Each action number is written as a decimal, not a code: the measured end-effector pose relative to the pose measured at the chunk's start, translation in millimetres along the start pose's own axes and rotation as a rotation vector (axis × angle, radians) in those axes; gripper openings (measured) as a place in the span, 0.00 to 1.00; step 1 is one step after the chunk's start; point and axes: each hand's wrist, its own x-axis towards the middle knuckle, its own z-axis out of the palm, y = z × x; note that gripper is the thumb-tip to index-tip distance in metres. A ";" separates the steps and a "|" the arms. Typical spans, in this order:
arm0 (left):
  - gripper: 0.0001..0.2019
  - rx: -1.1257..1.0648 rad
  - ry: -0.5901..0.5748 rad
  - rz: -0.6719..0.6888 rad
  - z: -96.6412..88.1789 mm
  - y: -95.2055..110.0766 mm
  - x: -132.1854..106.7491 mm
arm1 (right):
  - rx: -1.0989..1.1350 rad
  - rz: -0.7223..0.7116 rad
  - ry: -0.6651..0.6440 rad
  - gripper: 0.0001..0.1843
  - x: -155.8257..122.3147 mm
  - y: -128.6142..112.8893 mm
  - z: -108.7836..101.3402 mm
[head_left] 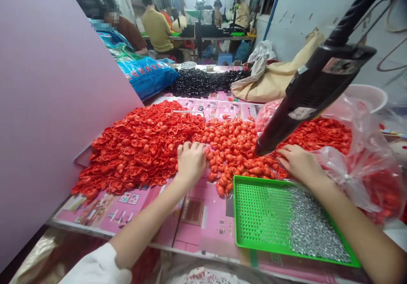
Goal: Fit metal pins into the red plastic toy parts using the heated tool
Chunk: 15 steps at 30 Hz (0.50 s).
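Note:
My left hand (pixel 191 162) is at the right edge of a heap of red plastic half shells (pixel 133 148). Its fingers are curled down and closed; whatever they grip is hidden behind the hand. My right hand (pixel 299 164) reaches to the red plastic pieces beside a clear plastic bag, with its fingers apart and their tips touching the pieces. Between my hands lies a pile of rounded, bulb-shaped red plastic pieces (pixel 237 142). Under my right forearm sits a green perforated tray (pixel 259 210) with many small silvery metal parts (pixel 313 229) on its right side.
A black electric screwdriver (pixel 305 89) hangs tip down between the bulb-shaped pile and my right hand. Clear bags (pixel 346 169) of red pieces stand at the right. Farther back are black parts (pixel 203 82), a blue sack (pixel 143 74) and a beige sack (pixel 270 80). Several people sit beyond.

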 end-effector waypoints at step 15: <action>0.18 0.219 -0.053 -0.088 20.0 -42.3 58.4 | 0.701 0.275 0.428 0.07 -54.4 -91.6 -31.5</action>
